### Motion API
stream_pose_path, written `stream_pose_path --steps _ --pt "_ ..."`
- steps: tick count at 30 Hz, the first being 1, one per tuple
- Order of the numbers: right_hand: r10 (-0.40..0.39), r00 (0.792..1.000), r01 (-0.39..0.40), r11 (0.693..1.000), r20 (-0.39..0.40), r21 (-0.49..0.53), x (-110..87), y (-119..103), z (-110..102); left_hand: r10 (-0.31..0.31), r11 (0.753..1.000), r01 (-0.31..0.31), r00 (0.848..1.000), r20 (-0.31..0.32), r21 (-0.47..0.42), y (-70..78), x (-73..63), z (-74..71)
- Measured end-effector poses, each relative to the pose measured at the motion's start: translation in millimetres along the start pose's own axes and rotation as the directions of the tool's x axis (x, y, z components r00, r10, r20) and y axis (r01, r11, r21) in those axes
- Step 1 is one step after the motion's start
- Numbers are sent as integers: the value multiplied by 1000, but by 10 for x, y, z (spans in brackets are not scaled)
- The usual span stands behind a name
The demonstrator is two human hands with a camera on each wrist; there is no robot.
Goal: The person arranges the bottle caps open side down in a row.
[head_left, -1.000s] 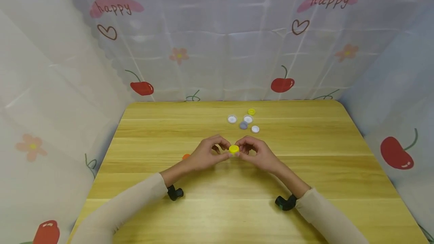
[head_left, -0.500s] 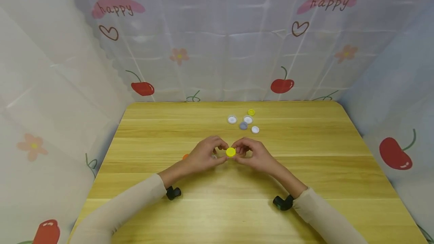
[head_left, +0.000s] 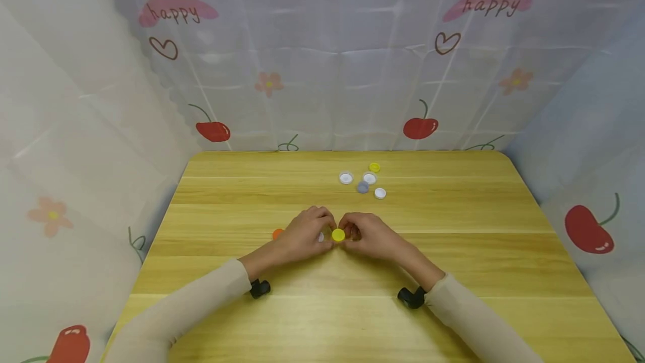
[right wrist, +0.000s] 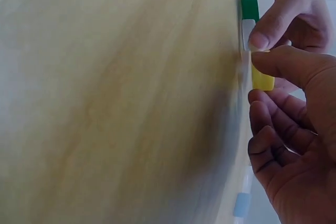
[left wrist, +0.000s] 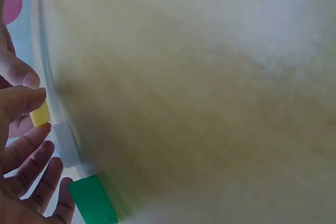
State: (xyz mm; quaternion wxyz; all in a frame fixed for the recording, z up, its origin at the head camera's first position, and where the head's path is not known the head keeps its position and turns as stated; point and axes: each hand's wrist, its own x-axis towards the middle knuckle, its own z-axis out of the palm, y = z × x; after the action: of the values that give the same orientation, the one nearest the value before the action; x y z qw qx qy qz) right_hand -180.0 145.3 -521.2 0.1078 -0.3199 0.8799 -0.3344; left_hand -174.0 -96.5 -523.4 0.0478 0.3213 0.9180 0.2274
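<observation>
Closest to you, your two beige fabric sleeves reach in over the light wood-grain desk, with a small black wrist-worn device under the left wrist and a similar one under the right. Ahead of them your left hand and right hand meet, each pinching the same short yellow round piece between thumb and fingertip, so it sits right between them. You cannot tell whether its base touches the desk. Just beside it on your left stands a white piece, then a green block-like piece (your left hand hides that one from the head camera), then an orange piece past your knuckles.

Farther off, well apart from your hands, lies a loose cluster: a small white disc, a grey-blue disc, two white discs with clear rims, and a yellow ring-like disc farthest back. The grey-blue disc lies at the near edge of the right-hand clear-rimmed one. Behind the desk hangs a pale curtain printed with cherries, hearts and "happy".
</observation>
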Motion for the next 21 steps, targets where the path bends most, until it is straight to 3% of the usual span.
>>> stream_pose_path --steps 11,21 --pt "22 999 -22 1000 27 -5 43 43 43 2 998 -4 999 35 57 -20 29 33" --pt "16 997 -21 998 73 64 23 89 -18 -41 999 44 995 91 -32 -60 41 -8"
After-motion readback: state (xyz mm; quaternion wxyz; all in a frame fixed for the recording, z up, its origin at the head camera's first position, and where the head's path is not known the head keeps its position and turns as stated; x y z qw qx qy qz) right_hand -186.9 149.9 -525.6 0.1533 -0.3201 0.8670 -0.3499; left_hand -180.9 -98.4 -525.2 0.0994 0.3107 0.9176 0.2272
